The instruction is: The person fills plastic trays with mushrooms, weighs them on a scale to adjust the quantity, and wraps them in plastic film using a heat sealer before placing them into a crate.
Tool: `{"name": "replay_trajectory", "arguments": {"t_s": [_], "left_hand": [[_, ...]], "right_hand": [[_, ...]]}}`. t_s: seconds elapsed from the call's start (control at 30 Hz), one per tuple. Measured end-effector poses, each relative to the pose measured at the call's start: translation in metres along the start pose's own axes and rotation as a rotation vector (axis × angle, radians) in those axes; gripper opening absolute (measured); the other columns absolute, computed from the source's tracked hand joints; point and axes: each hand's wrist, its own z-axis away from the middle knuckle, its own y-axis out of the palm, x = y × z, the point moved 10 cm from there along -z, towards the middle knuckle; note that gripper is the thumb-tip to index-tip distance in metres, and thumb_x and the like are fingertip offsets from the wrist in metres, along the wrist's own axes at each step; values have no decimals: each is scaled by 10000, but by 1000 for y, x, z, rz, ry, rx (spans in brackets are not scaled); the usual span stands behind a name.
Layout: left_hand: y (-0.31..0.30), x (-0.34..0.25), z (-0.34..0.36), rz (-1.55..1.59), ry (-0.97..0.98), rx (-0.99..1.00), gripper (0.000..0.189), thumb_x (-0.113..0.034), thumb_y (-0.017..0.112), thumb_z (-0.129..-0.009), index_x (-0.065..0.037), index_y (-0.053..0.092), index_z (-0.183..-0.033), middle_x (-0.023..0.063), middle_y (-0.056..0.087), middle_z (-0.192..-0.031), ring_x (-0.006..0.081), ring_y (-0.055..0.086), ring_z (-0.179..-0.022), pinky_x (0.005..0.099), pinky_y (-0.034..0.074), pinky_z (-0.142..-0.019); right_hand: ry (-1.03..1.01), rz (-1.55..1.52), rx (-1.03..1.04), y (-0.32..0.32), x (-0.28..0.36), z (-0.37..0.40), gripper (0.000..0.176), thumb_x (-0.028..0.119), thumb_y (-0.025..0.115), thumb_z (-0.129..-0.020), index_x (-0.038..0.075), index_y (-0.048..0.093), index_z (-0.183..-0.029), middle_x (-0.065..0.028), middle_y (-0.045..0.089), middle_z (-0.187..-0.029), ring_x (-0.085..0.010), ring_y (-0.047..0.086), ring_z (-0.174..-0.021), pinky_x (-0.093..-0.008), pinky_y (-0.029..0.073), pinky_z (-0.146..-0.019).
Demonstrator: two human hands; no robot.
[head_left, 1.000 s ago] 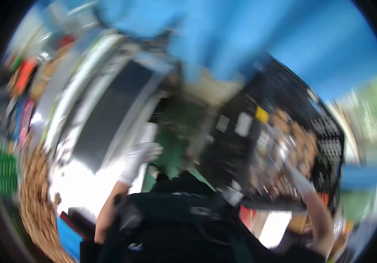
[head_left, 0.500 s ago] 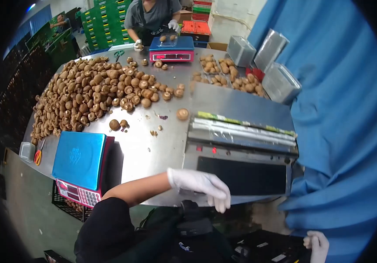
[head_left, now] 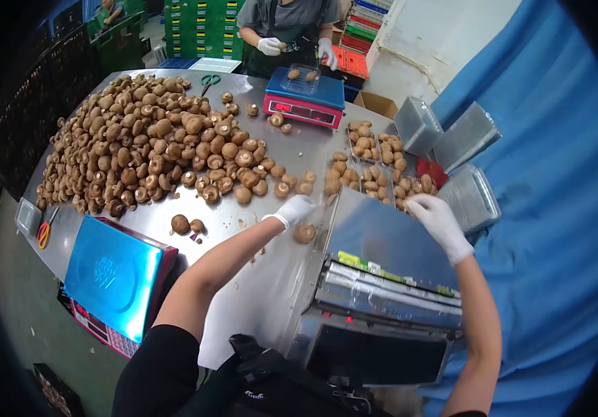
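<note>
1. Nearest, a dark plate (head_left: 379,353) lies below the film rolls (head_left: 391,286).
2. The left hand (head_left: 295,210), gloved, is above the bench (head_left: 264,278), beside a loose mushroom (head_left: 304,233); its grip cannot be told.
3. The right hand (head_left: 436,217), fingers bent, reaches toward the nearest mushroom-filled trays (head_left: 377,148); contact is unclear. This looks like a reaching step; gripping 1 tray would call for keeping it level.
4. The mushroom pile (head_left: 139,132) spreads left of and beyond the left hand.
5. Farthest, a co-worker (head_left: 281,19) stands behind a scale (head_left: 331,90).

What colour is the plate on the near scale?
The near scale's plate is shiny blue, best seen in the head view.
</note>
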Motion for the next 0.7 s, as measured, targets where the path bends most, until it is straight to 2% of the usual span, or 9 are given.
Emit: {"name": "replay_trajectory", "arguments": {"t_s": [0.07,0.1,0.17,0.2,0.43,0.57,0.6,0.63,0.7], "left_hand": [[4,-4,-25,-385,92,-73,314,-272,502,-821,-14,646,-925,210,625,-932,353,600,-894,407,472,-773],[4,-14,-30,-383,92,-82,314,-272,502,-821,-14,646,-925,210,625,-932,353,600,-894,407,472,-773],[7,-24,-36,-523,-44,9,288,-239,494,-812,-24,664,-901,208,633,-913,347,613,-890,411,482,-759],[11,-17,-45,-464,-105,27,279,-227,503,-795,-16,672,-863,220,633,-896,347,621,-867,412,488,-746],[2,-6,-70,-393,-118,-145,208,-183,551,-736,-15,656,-799,187,642,-726,314,647,-697,385,512,-658],[-32,-20,-77,-505,30,-290,211,-191,514,-782,-23,641,-773,175,635,-684,323,639,-661,404,509,-630],[-43,-25,-76,-506,22,-288,211,-191,514,-782,-23,641,-773,175,635,-684,323,639,-661,404,509,-630],[-51,-30,-77,-576,7,-267,189,-174,507,-783,-50,649,-798,167,643,-749,325,637,-722,408,507,-665],[-67,-33,-74,-650,-15,-251,180,-157,500,-784,-78,657,-822,158,651,-814,327,635,-783,411,505,-700]], "right_hand": [[-67,2,25,26,-28,-67,272,233,570,-826,-20,635,-904,-117,650,-816,-197,595,-755,-301,449,-714],[-54,-4,74,42,-46,-97,284,235,569,-832,-26,636,-921,-106,656,-843,-186,598,-781,-303,453,-727],[-53,146,94,64,-64,-142,299,258,576,-823,-18,642,-918,-130,658,-833,-211,611,-787,-319,455,-733],[-14,155,144,81,-86,-166,284,267,572,-786,21,655,-902,-178,641,-888,-306,605,-858,-365,453,-780],[-64,300,169,128,-121,-238,260,254,538,-805,54,657,-921,-188,628,-936,-335,591,-905,-396,449,-807],[-96,354,112,140,-111,-255,260,213,536,-815,61,642,-996,-186,621,-989,-336,575,-966,-396,438,-852],[-40,382,141,146,-109,-256,330,198,520,-820,50,588,-1106,-183,567,-1132,-329,548,-1031,-391,421,-894],[-44,379,148,155,-114,-264,330,198,520,-820,50,588,-1106,-183,567,-1132,-329,548,-1031,-391,421,-894],[-230,418,105,173,-112,-281,412,174,500,-824,50,503,-1217,-170,488,-1253,-315,511,-1098,-385,403,-928]]}}
